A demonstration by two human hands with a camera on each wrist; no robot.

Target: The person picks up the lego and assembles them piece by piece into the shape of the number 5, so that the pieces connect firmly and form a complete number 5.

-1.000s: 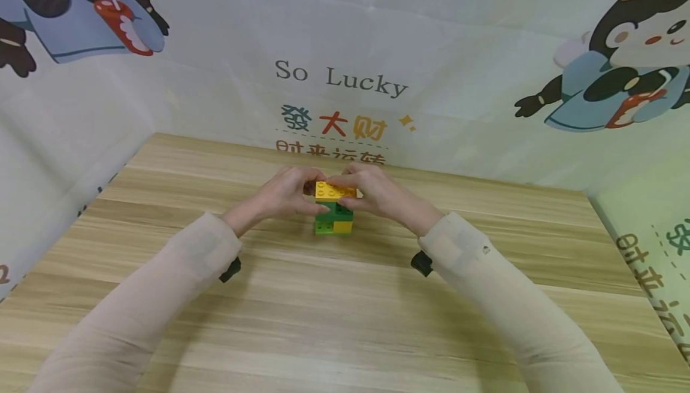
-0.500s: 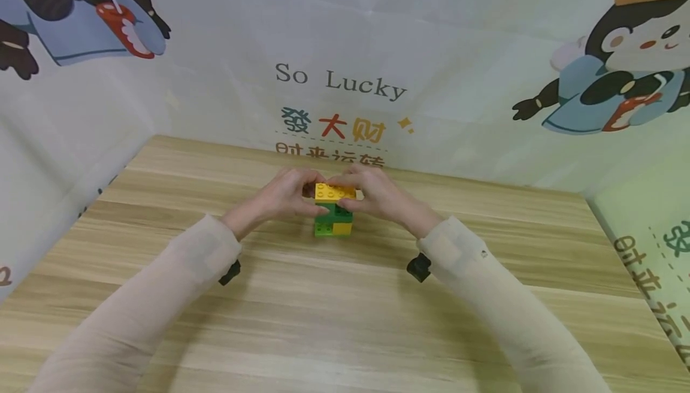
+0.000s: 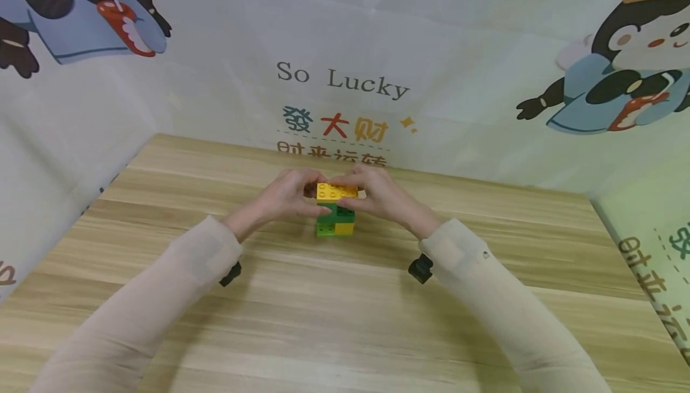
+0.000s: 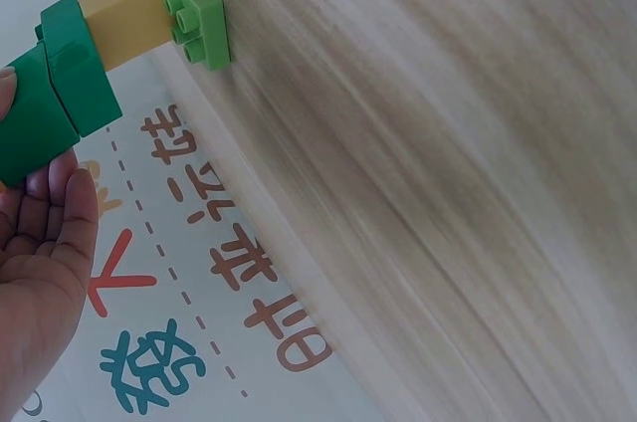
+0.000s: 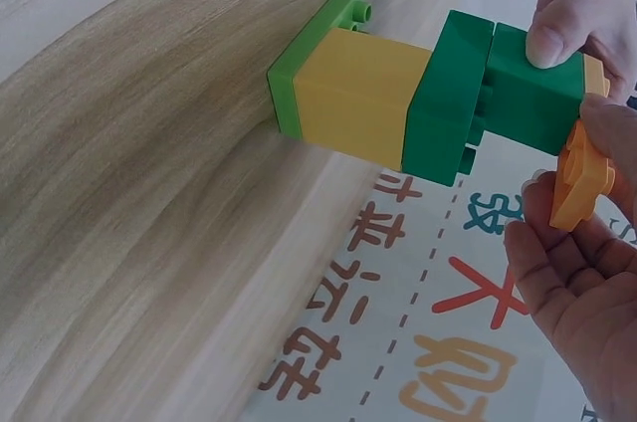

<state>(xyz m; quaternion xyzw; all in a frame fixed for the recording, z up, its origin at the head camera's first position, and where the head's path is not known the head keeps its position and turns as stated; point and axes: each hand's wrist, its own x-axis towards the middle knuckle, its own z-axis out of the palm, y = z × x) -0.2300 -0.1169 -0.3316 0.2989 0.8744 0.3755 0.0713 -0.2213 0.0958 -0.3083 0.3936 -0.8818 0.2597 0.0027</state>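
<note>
A tower of toy building bricks stands on the table. From the bottom it has a light green plate (image 5: 284, 94), a yellow brick (image 5: 353, 94), a wide green brick (image 5: 438, 94), an upper green brick (image 5: 523, 94) and a yellow-orange top brick (image 3: 326, 192). My left hand (image 3: 293, 194) grips the upper green brick, its thumb on the near side. With thumb and fingers, my right hand (image 3: 374, 192) pinches the top brick, whose right end juts past the green brick below. Fingers hide part of the top bricks in the head view.
The wooden table (image 3: 323, 321) spreads around the tower. Behind it hangs a pale printed cloth (image 3: 226, 81), with more cloth at both sides. A black wrist camera (image 3: 230, 273) sits under the left sleeve, another black camera (image 3: 421, 268) under the right.
</note>
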